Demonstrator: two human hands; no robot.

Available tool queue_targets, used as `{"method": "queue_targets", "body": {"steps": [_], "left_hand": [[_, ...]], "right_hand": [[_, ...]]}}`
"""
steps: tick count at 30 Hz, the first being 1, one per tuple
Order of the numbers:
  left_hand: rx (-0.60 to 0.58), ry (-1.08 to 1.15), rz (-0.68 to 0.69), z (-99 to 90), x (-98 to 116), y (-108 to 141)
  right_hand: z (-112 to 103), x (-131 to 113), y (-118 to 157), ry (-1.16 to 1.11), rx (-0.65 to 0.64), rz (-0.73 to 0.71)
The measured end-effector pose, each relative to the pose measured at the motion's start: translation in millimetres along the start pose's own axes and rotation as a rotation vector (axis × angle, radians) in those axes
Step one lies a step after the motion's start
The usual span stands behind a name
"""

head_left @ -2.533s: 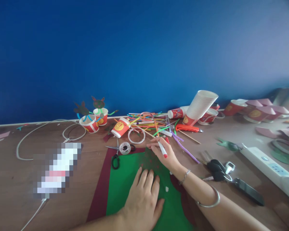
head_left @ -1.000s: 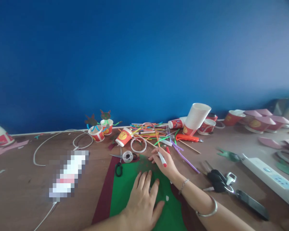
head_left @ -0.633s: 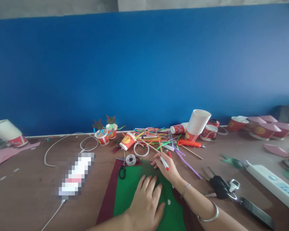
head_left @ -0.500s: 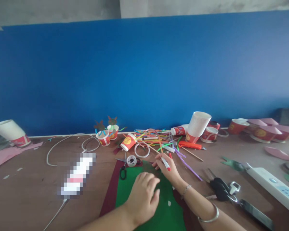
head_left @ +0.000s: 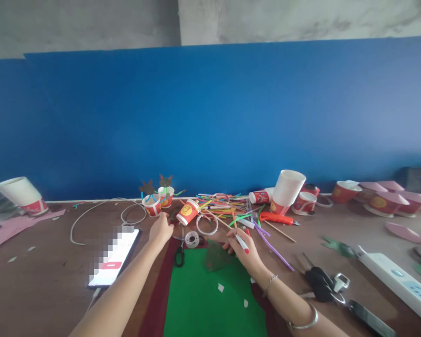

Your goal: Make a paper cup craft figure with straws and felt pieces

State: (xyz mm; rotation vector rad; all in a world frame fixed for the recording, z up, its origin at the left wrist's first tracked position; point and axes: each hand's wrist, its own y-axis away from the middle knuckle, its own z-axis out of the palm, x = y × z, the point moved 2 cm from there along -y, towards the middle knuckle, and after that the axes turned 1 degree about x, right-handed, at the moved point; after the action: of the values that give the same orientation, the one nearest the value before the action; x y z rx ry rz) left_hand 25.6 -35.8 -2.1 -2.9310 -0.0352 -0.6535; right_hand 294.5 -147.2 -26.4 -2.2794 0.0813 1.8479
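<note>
My left hand (head_left: 162,228) reaches to the back of the table, just in front of the paper cups with dark paper figures (head_left: 151,206). Its fingertips are partly hidden, so I cannot tell whether they grip anything. A tilted red paper cup (head_left: 188,213) lies right of that hand. My right hand (head_left: 243,249) is closed around a white marker pen with a red end (head_left: 243,244). Its fingertips rest at the edge of a dark, translucent-looking piece (head_left: 214,256) on the green paper sheet (head_left: 203,299). Small white scraps (head_left: 221,288) lie on the sheet.
Scissors (head_left: 179,255) and a tape roll (head_left: 192,239) lie at the sheet's top left. Colourful sticks (head_left: 221,203) and a cup stack (head_left: 287,189) stand behind. On the left is a phone (head_left: 117,262); on the right, keys (head_left: 319,281) and a power strip (head_left: 400,276).
My left hand has moved from above the green sheet forward and left to the decorated cups, uncovering the sheet and scraps. My right hand stays nearly in place with the marker.
</note>
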Motion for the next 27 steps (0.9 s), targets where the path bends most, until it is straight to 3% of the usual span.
{"method": "queue_targets", "body": {"steps": [4,10,16,21,27], "left_hand": [[0.05,0.013,0.008,-16.1,0.6,8.6],[0.284,0.027,0.158,-38.2,-5.7,34.7],[0.461,0.182,0.465,-29.2,-3.9,51.7],[0.449,0.197,0.706,-18.0,10.1,74.1],[0.435,0.192,0.838,-2.9,15.9,88.5]], "right_hand": [[0.3,0.2,-0.8,-0.008,0.003,0.009],[0.7,-3.9,0.9,-0.043,-0.008,0.004],[0.4,-3.8,1.4,-0.036,-0.009,0.022],[0.4,-3.3,2.0,-0.05,-0.013,0.032],[-1.8,-2.7,4.9,-0.034,0.004,0.044]]}}
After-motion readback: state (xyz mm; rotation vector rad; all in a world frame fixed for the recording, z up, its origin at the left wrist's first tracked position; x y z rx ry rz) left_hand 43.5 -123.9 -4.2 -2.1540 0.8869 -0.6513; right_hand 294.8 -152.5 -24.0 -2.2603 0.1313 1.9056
